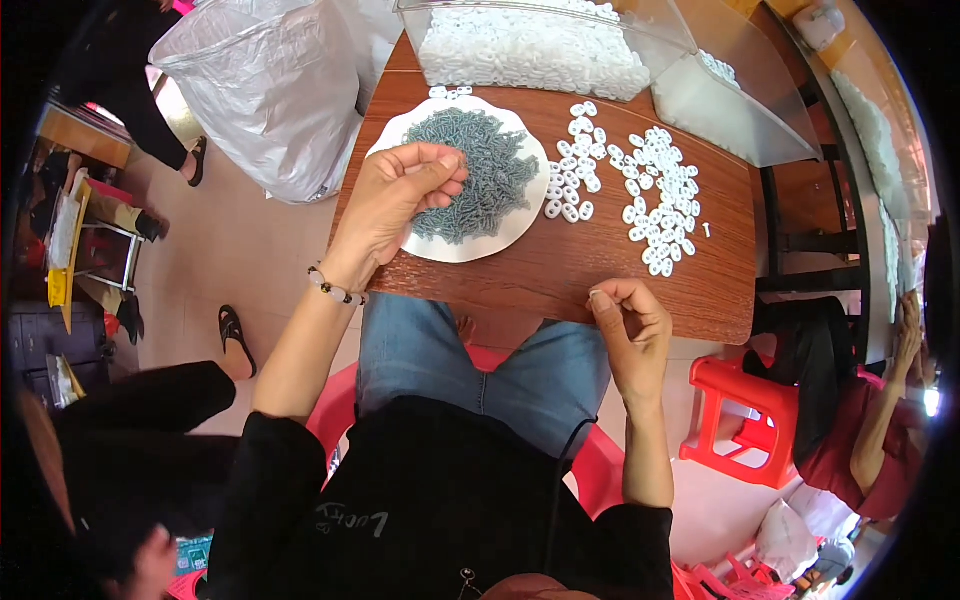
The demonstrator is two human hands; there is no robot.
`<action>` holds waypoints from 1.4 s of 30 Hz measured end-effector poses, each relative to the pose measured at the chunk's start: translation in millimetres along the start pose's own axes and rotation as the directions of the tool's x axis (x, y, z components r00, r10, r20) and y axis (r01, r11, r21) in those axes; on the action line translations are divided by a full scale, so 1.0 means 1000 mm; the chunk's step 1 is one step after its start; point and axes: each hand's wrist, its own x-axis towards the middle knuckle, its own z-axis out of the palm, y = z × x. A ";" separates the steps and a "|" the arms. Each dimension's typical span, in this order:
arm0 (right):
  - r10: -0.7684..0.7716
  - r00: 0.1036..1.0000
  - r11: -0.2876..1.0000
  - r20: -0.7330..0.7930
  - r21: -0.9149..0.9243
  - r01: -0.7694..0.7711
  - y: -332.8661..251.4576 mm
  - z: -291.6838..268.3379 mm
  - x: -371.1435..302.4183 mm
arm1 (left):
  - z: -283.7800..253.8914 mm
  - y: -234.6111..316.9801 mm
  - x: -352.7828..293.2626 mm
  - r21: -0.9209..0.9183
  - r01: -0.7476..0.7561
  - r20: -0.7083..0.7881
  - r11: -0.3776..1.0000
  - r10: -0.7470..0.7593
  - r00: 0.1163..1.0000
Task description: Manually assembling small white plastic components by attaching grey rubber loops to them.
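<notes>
Closest in, the right hand (632, 330) hangs at the near edge of the wooden table (640, 285), fingers curled in tight with the thumb pressed against the fingertips; it looks pinched on something tiny, but I can't tell what, it's too small. A bit further out, the left hand (395, 200) sits over the near-left rim of the white plate (440, 248), fingers bunched together and thumb meeting them right at the pile of grey-green clips (480, 175), pinching at a few. Just right of the plate, small white plastic rings (655, 195) lie scattered in two loose patches on the table. At the far edge stands a clear plastic bin (540, 45) heaped with more white pieces.
</notes>
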 end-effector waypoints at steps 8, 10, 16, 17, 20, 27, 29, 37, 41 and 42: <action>-0.165 0.976 0.959 0.140 -0.207 0.192 -0.038 0.036 0.052 | 0.029 0.005 -0.034 0.478 -0.435 0.004 0.763 0.493 0.870; -0.163 0.974 0.976 0.158 -0.116 0.182 -0.048 0.053 0.062 | 0.034 0.010 -0.040 0.617 -0.589 0.103 0.522 0.688 0.718; -0.455 0.887 0.859 0.082 -0.222 0.461 -0.054 0.084 0.068 | 0.032 0.006 -0.048 0.429 -0.488 -0.029 0.760 0.551 0.834; -0.533 0.842 0.801 0.085 -0.269 0.534 -0.053 0.084 0.069 | 0.032 0.004 -0.047 0.324 -0.446 -0.053 0.834 0.486 0.872; -0.605 0.789 0.729 0.111 -0.323 0.604 -0.055 0.086 0.071 | 0.031 0.002 -0.050 0.475 -0.472 -0.036 0.742 0.553 0.833; -0.512 0.847 0.776 0.144 -0.346 0.528 -0.058 0.090 0.067 | 0.030 -0.004 -0.054 0.341 -0.444 -0.054 0.829 0.489 0.871; -0.490 0.857 0.788 0.158 -0.340 0.514 -0.058 0.090 0.065 | 0.028 -0.007 -0.055 0.351 -0.452 -0.054 0.820 0.499 0.865; -0.435 0.882 0.822 0.184 -0.318 0.472 -0.053 0.089 0.064 | 0.027 -0.006 -0.060 0.394 -0.445 -0.017 0.804 0.491 0.871; -0.349 0.924 0.900 0.155 -0.221 0.377 -0.055 0.089 0.065 | 0.023 -0.014 -0.060 0.405 -0.405 -0.020 0.820 0.450 0.893; -0.265 0.952 0.941 0.155 -0.172 0.290 -0.056 0.088 0.066 | 0.023 -0.015 -0.059 0.405 -0.407 -0.017 0.819 0.451 0.892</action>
